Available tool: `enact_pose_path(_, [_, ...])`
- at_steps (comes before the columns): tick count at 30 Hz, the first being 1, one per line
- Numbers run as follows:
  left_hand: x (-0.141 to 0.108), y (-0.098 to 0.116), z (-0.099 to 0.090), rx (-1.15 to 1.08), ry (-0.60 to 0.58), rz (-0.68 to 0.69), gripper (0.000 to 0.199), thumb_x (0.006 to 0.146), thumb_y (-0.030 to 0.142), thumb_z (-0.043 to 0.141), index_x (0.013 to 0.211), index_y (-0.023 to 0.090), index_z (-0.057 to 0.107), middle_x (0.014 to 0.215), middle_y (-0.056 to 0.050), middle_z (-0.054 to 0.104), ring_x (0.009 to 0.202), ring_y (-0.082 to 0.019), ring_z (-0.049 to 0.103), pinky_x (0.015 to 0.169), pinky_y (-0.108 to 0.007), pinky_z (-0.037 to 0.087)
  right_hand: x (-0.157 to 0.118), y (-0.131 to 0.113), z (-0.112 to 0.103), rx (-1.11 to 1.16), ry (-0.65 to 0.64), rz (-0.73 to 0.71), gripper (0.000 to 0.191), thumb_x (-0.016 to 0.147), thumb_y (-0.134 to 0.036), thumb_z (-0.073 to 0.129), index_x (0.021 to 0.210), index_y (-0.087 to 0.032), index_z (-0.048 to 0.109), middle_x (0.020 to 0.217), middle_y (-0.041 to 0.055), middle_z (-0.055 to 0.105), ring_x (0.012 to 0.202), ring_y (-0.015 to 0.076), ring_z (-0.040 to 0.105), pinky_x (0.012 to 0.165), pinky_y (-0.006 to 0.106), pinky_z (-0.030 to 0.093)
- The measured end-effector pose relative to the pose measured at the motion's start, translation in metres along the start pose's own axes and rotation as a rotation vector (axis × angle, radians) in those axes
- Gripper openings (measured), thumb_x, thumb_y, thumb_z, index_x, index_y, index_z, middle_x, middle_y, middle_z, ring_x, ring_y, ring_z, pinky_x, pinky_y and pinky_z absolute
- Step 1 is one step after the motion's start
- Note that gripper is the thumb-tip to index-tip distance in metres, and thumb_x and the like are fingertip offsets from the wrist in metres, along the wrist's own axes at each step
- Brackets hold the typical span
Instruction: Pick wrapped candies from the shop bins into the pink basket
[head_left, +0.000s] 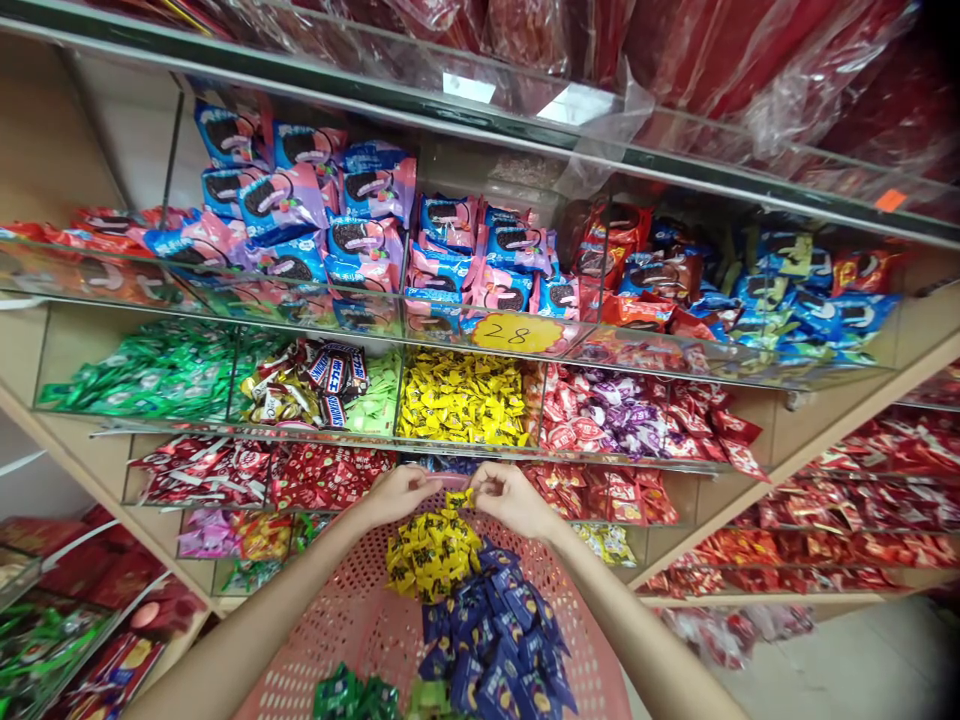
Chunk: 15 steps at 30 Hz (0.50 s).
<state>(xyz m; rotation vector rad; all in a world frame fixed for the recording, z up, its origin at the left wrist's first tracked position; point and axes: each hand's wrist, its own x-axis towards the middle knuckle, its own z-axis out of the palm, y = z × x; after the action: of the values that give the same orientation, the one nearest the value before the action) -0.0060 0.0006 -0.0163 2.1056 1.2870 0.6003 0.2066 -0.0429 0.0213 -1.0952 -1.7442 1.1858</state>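
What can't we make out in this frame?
All head view:
Basket: near side cut off by bottom edge.
Right hand: grip unclear, fingers curled over their tips.
Yellow candies: print too small.
Blue shelf candies: mostly behind the hands.
Red bags: cut off by top edge.

We've got a tiered wood-and-glass shelf (796,447). Top visible compartments: blue-pink cookie packs (281,200) left to middle, red and blue packs (817,305) right. 1 tier down, left to right: green candies (161,365), Snickers bars (330,370), yellow candies (463,400), purple candies (619,405). Below: dark red packets (206,468) left, red packets (637,495) right.
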Motion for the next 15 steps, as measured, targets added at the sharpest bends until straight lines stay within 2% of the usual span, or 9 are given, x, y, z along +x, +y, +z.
enact_pose_path(4, [0.002, -0.004, 0.003, -0.025, 0.012, 0.014, 0.050, 0.079, 0.061, 0.044, 0.058, 0.018, 0.058, 0.084, -0.001, 0.066, 0.079, -0.017, 0.058, 0.070, -0.023, 0.040, 0.001, 0.001, 0.001, 0.159, -0.016, 0.104, 0.008, 0.062, -0.019, 0.055, 0.069, -0.019, 0.052, 0.053, -0.0055, 0.059, 0.050, 0.0111, 0.058, 0.052, 0.022, 0.044])
enact_pose_path(8, [0.003, -0.007, 0.005, -0.029, 0.017, 0.021, 0.048, 0.079, 0.060, 0.046, 0.058, 0.018, 0.059, 0.082, 0.000, 0.067, 0.078, -0.017, 0.059, 0.072, -0.024, 0.041, 0.002, 0.008, 0.001, 0.128, -0.027, 0.096, 0.012, 0.065, -0.021, 0.056, 0.076, -0.020, 0.052, 0.056, -0.0052, 0.060, 0.051, 0.0121, 0.060, 0.051, 0.022, 0.044])
enact_pose_path(11, [0.002, -0.007, 0.005, -0.019, 0.021, 0.019, 0.049, 0.080, 0.059, 0.045, 0.058, 0.018, 0.058, 0.086, 0.000, 0.067, 0.078, -0.016, 0.059, 0.073, -0.024, 0.041, 0.001, 0.019, -0.001, -0.030, -0.052, 0.031, 0.010, 0.069, -0.020, 0.052, 0.079, -0.019, 0.053, 0.059, -0.0056, 0.058, 0.048, 0.0102, 0.056, 0.049, 0.021, 0.041])
enact_pose_path(15, [0.001, -0.004, 0.003, -0.018, 0.015, 0.014, 0.050, 0.080, 0.060, 0.043, 0.058, 0.017, 0.058, 0.087, -0.001, 0.067, 0.079, -0.016, 0.059, 0.072, -0.024, 0.041, -0.003, 0.034, -0.003, -0.419, -0.108, -0.051, 0.013, 0.072, -0.013, 0.047, 0.078, -0.019, 0.057, 0.059, -0.0050, 0.057, 0.052, 0.0087, 0.051, 0.053, 0.019, 0.037])
